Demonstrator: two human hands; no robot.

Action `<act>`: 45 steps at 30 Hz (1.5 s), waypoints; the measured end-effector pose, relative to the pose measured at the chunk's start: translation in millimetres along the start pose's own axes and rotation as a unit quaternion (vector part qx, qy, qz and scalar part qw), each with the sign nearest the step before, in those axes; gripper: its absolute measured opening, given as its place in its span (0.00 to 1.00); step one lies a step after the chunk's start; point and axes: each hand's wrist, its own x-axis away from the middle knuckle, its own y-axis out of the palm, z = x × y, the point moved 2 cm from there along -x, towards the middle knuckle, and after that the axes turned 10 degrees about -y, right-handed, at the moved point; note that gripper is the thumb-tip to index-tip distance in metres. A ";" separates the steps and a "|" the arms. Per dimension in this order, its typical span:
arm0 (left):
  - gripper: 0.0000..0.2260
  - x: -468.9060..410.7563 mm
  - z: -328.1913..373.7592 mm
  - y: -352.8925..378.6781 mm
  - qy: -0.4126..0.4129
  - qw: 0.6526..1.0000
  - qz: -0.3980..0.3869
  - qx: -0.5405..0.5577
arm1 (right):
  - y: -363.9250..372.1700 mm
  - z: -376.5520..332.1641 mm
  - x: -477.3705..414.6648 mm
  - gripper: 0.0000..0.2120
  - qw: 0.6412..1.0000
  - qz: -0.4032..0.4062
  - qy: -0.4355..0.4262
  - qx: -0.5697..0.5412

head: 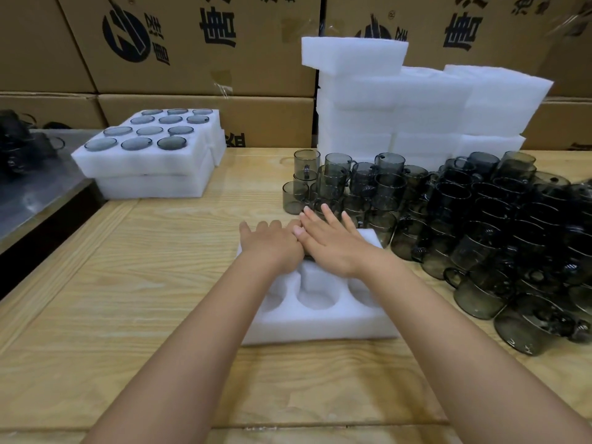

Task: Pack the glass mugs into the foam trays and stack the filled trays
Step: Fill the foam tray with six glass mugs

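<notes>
A white foam tray [320,325] with round pockets lies on the wooden table in front of me; its near pockets show no mugs. My left hand [272,243] lies flat, palm down, on the tray's far left part. My right hand [330,240] lies beside it with fingers straight, its fingertips reaching past the tray's far edge toward the mugs. Whatever sits under the hands is hidden. A big pile of smoky grey glass mugs [480,225] covers the table to the right. Filled trays [150,158], stacked two high, stand at the back left with mugs in their pockets.
Tall stacks of white foam trays [416,113] stand behind the mugs. Cardboard boxes [198,43] form a wall at the back. A metal-topped surface [38,193] with dark glassware borders the table on the left. Bare wood [144,283] lies left of the tray.
</notes>
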 end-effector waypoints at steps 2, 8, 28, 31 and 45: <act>0.21 -0.5 0.3 -2.4 -0.002 1.000 -0.009 -0.012 | -0.6 -1.5 0.5 0.31 1.000 -0.005 0.003 0.004; 0.20 4.4 -2.2 -2.0 -0.008 1.000 0.022 -0.021 | 3.1 -0.1 1.2 0.33 1.000 0.012 0.014 -0.004; 0.16 -1.5 -72.7 37.5 0.020 0.661 0.000 0.750 | -68.9 61.2 14.5 0.19 0.932 0.321 0.169 0.008; 0.18 -3.7 -75.6 37.9 0.013 0.644 -0.011 0.765 | -67.9 66.9 8.6 0.18 0.940 0.305 0.155 0.016; 0.19 -7.8 -81.6 35.3 0.046 0.639 -0.047 0.766 | -60.3 41.1 63.1 0.20 0.867 0.482 0.056 -0.111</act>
